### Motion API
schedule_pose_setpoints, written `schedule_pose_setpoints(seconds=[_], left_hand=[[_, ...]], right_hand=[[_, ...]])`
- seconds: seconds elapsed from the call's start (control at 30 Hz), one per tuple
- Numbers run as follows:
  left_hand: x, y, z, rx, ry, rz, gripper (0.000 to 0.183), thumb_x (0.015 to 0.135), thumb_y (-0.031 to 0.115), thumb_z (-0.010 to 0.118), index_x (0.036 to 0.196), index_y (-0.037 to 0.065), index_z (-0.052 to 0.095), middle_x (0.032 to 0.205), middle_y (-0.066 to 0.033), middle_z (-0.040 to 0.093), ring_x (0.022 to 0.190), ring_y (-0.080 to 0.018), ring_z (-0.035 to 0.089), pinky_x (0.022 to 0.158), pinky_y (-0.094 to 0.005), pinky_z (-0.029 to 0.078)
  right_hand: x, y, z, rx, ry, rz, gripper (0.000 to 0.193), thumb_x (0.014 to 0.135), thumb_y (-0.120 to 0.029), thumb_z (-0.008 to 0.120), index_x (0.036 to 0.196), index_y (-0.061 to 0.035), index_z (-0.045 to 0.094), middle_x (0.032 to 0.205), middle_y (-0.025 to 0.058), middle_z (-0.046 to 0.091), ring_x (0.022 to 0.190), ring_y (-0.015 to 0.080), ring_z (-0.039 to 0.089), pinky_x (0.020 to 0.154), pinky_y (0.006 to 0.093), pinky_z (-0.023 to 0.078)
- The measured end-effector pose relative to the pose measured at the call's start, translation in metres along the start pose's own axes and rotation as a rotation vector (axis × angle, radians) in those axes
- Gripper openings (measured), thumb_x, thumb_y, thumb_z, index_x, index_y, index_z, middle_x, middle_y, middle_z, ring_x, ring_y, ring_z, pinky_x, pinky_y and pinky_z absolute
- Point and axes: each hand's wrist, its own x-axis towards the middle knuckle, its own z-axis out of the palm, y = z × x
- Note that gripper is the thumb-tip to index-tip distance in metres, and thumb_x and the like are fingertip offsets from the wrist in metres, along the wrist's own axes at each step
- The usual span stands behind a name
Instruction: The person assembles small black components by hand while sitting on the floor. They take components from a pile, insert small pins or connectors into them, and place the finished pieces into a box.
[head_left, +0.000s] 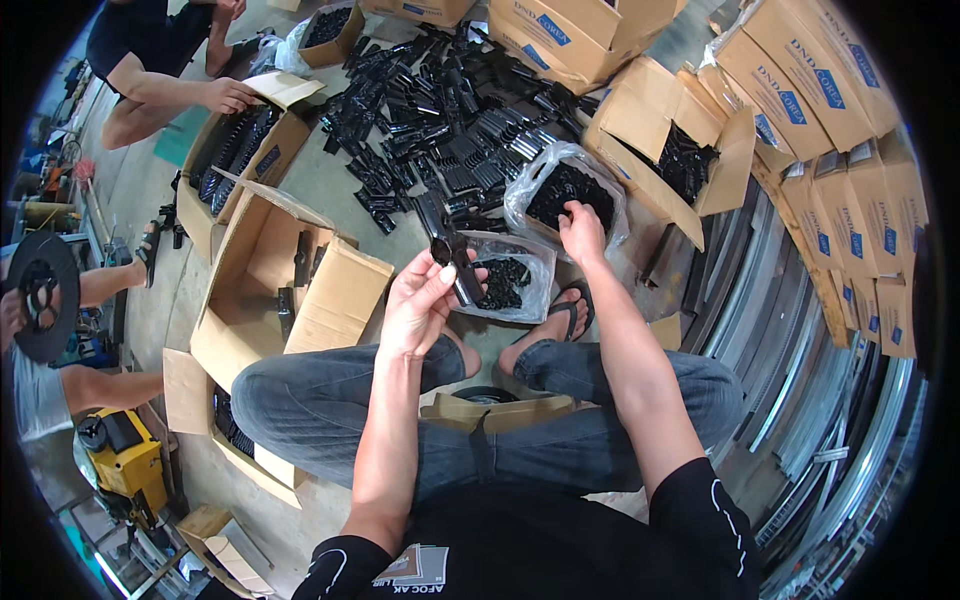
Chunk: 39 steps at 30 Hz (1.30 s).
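Note:
My left hand (422, 300) is closed around a long black plastic part (440, 240), held tilted above my feet with the thumb lying along it. To the right, my right hand (583, 232) reaches to the edge of a clear plastic bag (618, 225) full of small black pieces (562, 192). Its fingers are bent together at the pieces; whatever they pinch is too small to make out. Just below the held part stands a bag-lined box (540, 262) with more small black pieces (503, 285) inside.
A wide heap of black parts (480, 135) covers the floor ahead. Open cartons stand left (235, 310) and right (725, 185). Stacked boxes (820, 70) and metal profiles (740, 300) line the right. Another person's hand (230, 95) touches a carton at the far left.

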Motion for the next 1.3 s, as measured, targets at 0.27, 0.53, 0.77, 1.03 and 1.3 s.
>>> schedule_pose_setpoints(seconds=[0.27,0.53,0.77,1.03,1.3], left_hand=[[0.009,-0.016,-0.014,-0.176,0.111,-0.017,0.035,0.096,0.014,0.064,0.126,0.0,0.056,0.125,-0.0186,0.062,0.111,-0.0328,0.065,0.099,-0.0468,0.054],[0.008,-0.014,-0.019,-0.24,0.167,0.034,0.035,0.096,0.016,0.065,0.126,-0.001,0.055,0.126,-0.0191,0.061,0.118,-0.0355,0.061,0.102,-0.0474,0.052],[0.004,-0.005,-0.006,-0.177,0.068,0.077,0.039,0.095,0.017,0.066,0.129,0.0,0.054,0.126,-0.0181,0.062,0.116,-0.0355,0.062,0.101,-0.047,0.053],[-0.002,0.003,0.008,-0.109,-0.073,0.099,0.041,0.094,0.015,0.067,0.13,0.0,0.053,0.124,-0.0155,0.063,0.11,-0.0293,0.066,0.095,-0.0413,0.056],[-0.008,0.011,0.01,-0.144,-0.074,0.135,0.041,0.094,0.012,0.066,0.131,0.0,0.053,0.123,-0.0143,0.064,0.108,-0.0284,0.067,0.094,-0.0393,0.057]], right_hand=[[0.02,-0.004,0.021,-0.118,0.026,0.145,0.016,0.082,-0.018,0.07,0.09,-0.0038,0.071,0.097,0.0209,0.07,0.095,0.0392,0.068,0.086,0.0475,0.054],[0.017,-0.019,0.002,-0.068,-0.151,0.26,0.022,0.08,-0.021,0.067,0.09,-0.0029,0.075,0.1,0.0247,0.071,0.094,0.0413,0.069,0.087,0.0481,0.054],[0.013,-0.021,-0.015,0.033,0.122,0.204,0.017,0.079,-0.016,0.073,0.088,-0.0025,0.07,0.086,0.0161,0.073,0.079,0.0314,0.071,0.075,0.0415,0.056],[-0.004,-0.147,-0.09,0.92,-0.201,-0.011,0.014,0.096,-0.014,0.064,0.099,-0.0007,0.066,0.078,0.0027,0.066,0.059,0.0073,0.057,0.054,0.0224,0.048],[-0.09,-0.212,-0.149,0.976,-0.463,-0.201,0.01,0.093,-0.006,0.067,0.101,0.0006,0.065,0.083,0.0014,0.065,0.07,0.0062,0.06,0.063,0.0213,0.05]])
